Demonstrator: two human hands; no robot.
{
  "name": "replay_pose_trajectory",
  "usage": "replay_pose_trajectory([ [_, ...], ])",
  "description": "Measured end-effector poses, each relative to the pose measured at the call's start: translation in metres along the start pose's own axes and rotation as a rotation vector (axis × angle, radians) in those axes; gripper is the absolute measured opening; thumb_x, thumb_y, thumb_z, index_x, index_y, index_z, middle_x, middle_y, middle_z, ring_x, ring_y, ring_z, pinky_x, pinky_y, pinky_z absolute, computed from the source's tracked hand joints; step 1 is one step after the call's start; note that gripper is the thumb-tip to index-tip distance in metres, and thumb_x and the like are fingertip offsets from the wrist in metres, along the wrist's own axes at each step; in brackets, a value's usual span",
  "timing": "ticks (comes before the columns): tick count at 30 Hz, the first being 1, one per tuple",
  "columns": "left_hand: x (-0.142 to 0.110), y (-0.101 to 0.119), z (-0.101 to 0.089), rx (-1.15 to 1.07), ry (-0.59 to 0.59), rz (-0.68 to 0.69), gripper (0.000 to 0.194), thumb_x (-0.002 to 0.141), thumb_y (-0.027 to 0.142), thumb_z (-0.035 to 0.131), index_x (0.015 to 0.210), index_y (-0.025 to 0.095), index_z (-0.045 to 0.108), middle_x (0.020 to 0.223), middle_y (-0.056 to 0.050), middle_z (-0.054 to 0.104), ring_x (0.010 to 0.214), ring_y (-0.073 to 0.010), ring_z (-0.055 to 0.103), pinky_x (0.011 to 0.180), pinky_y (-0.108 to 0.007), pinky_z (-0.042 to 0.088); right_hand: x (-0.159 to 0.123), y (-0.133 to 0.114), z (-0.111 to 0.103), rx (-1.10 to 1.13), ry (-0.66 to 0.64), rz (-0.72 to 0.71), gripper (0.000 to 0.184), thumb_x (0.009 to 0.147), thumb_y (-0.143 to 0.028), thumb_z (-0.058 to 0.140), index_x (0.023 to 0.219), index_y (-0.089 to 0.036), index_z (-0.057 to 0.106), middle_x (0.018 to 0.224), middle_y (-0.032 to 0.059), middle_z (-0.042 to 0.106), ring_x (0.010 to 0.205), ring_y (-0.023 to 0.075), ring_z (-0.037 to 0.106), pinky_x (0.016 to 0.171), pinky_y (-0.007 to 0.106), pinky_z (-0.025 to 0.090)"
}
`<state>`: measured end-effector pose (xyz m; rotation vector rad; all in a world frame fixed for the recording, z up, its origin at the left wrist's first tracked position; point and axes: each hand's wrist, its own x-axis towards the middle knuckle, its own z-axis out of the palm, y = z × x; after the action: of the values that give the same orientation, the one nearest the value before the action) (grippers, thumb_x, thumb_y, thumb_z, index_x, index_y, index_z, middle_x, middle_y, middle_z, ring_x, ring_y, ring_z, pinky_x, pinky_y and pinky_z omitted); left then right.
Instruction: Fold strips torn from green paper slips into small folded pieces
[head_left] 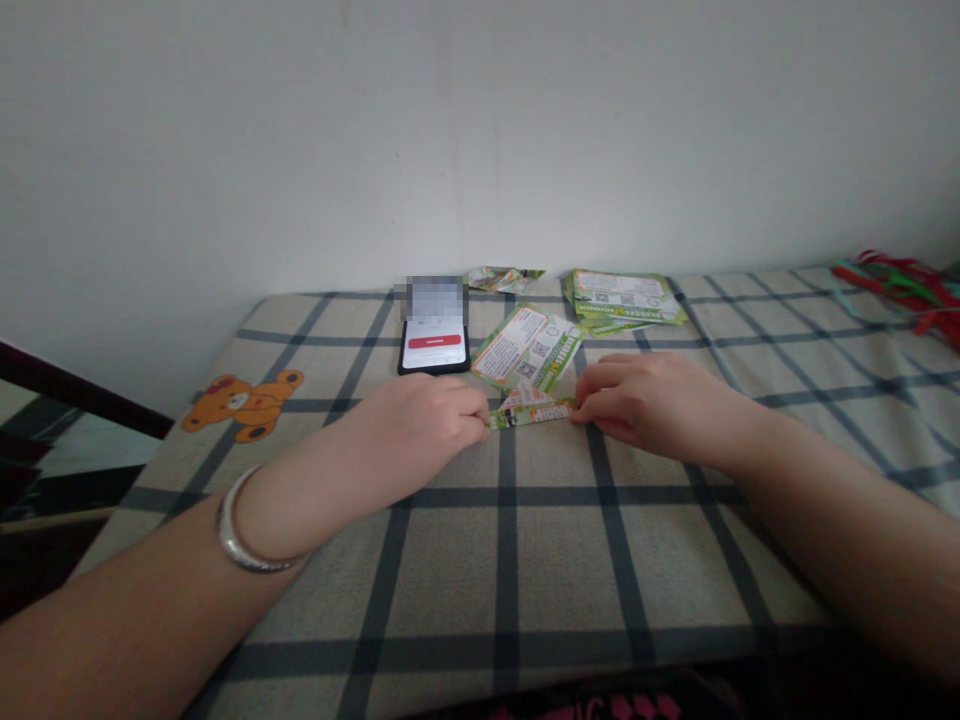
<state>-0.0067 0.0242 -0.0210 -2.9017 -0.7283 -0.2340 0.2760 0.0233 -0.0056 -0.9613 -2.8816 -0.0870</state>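
A folded paper card (536, 412), narrow and printed in green, orange and white, lies on the checked cloth between my hands. My left hand (435, 415) pinches its left end, with a silver bangle on that wrist. At the right end, the fingers of my right hand (637, 400) are closed on the same card. Part of it stands up as a small folded point behind the strip. Just beyond lies a flat printed card (529, 348) with text and square codes, tilted on the cloth.
A phone (435, 345) with a lit screen lies behind my left hand. Near the wall are a folded paper piece (504, 278) and a stack of cards (626, 298). A bear sticker (244, 405) is at left; red and green material (907, 295) lies far right.
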Motion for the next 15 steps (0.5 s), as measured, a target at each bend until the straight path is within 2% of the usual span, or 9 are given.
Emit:
replay_pose_trajectory([
  [8, -0.0005, -0.0008, -0.0030, 0.054, -0.092, -0.001, 0.027, 0.089, 0.006, 0.047, 0.086, 0.019, 0.070, 0.088, -0.002, 0.065, 0.082, -0.0183, 0.058, 0.072, -0.030, 0.046, -0.0009, 0.0017, -0.0044, -0.006, 0.011, -0.057, 0.019, 0.085, -0.016, 0.058, 0.091, -0.025, 0.073, 0.091, 0.0017, 0.069, 0.085, 0.0164, 0.060, 0.067, 0.028, 0.042],
  [15, -0.0005, 0.0005, -0.0012, 0.069, -0.029, 0.019, 0.027, 0.088, 0.006, 0.046, 0.081, 0.018, 0.068, 0.084, -0.002, 0.064, 0.080, -0.0171, 0.058, 0.069, -0.029, 0.046, -0.0037, 0.0048, -0.0084, -0.082, -0.020, -0.033, 0.019, 0.082, -0.015, 0.062, 0.090, -0.028, 0.074, 0.089, 0.0003, 0.070, 0.083, 0.0166, 0.060, 0.066, 0.028, 0.041],
])
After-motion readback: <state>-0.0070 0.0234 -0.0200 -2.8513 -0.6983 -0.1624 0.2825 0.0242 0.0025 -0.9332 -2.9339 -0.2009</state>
